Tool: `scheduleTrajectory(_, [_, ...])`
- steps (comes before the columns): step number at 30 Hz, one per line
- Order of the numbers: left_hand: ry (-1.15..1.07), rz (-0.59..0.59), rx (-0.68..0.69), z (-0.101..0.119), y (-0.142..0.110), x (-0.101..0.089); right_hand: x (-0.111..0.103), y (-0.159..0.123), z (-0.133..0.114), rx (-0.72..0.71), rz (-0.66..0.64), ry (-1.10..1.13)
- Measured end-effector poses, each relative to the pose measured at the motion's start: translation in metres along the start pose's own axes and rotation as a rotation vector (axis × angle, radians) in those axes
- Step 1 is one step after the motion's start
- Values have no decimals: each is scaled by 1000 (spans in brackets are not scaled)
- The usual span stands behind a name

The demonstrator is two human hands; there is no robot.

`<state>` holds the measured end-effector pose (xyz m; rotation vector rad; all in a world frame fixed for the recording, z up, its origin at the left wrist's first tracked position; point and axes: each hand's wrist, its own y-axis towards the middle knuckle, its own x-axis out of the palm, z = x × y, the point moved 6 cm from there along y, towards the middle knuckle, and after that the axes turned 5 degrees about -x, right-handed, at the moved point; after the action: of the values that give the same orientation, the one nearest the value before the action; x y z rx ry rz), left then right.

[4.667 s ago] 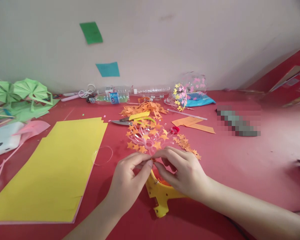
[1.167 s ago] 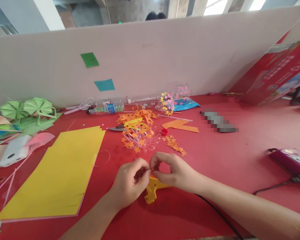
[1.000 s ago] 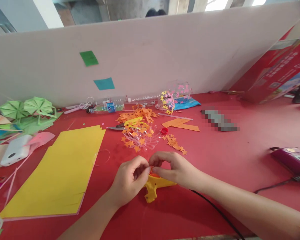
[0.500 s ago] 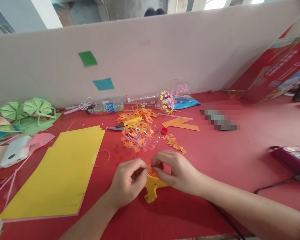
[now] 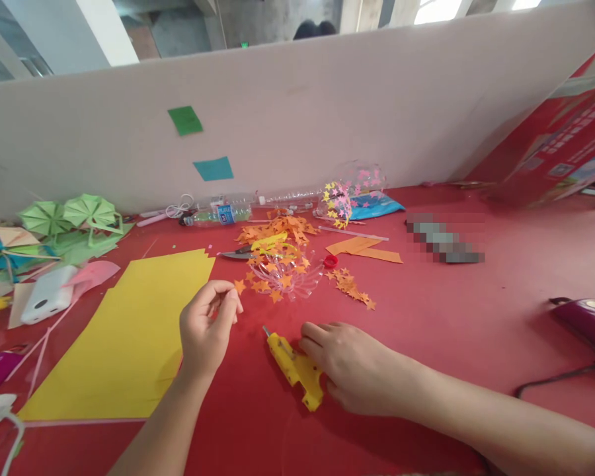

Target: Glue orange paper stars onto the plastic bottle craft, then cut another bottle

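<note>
An orange paper star [image 5: 239, 286] is pinched at the thumb and fingertips of my left hand [image 5: 205, 330], which is raised beside the yellow paper stack. My right hand [image 5: 354, 363] has its fingers curled at the handle side of a yellow glue gun [image 5: 290, 363]. The gun's metal nozzle points up and left, and part of its handle is hidden by the fingers. Just beyond both hands stands a clear plastic piece cut into curling strips [image 5: 302, 284], with orange stars on several of them. More loose orange stars [image 5: 350, 285] lie to its right.
Yellow paper sheets [image 5: 123, 344] cover the left of the red table. Behind are scissors [image 5: 235, 254], a pile of orange cut-outs [image 5: 277, 228], a red cap ring [image 5: 330, 262] and plastic bottles [image 5: 223, 213]. A purple corded device [image 5: 582, 324] lies at right, before a white partition [image 5: 287, 125].
My left hand has moved left and up with the orange star, away from my right hand. My right hand has gone from pinching near the star to the glue gun, which has turned.
</note>
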<state>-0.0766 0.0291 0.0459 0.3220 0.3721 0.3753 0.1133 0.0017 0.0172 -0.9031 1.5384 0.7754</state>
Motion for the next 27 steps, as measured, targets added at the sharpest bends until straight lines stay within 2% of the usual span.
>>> scheduleTrajectory(2, [-5, 16, -15, -1, 1, -1, -7, 0, 1, 7, 61, 124])
scheduleTrajectory(5, [-30, 18, -40, -4, 2, 0, -22, -4, 7, 12, 258, 315])
scheduleTrajectory(8, [-23, -49, -42, -5, -1, 8, -34, -10, 13, -17, 463, 426])
scheduleTrajectory(10, [-4, -112, -19, -5, -5, 14, -38, -13, 14, -47, 542, 437])
scheduleTrajectory(15, [36, -201, 45, -1, -12, 24, -42, -14, 15, -22, 600, 288])
scheduleTrajectory(21, [50, -202, 62, 3, -13, 26, -45, -14, 15, -56, 655, 249])
scheduleTrajectory(27, [43, -219, 59, 3, -12, 27, -44, -13, 15, -74, 647, 229])
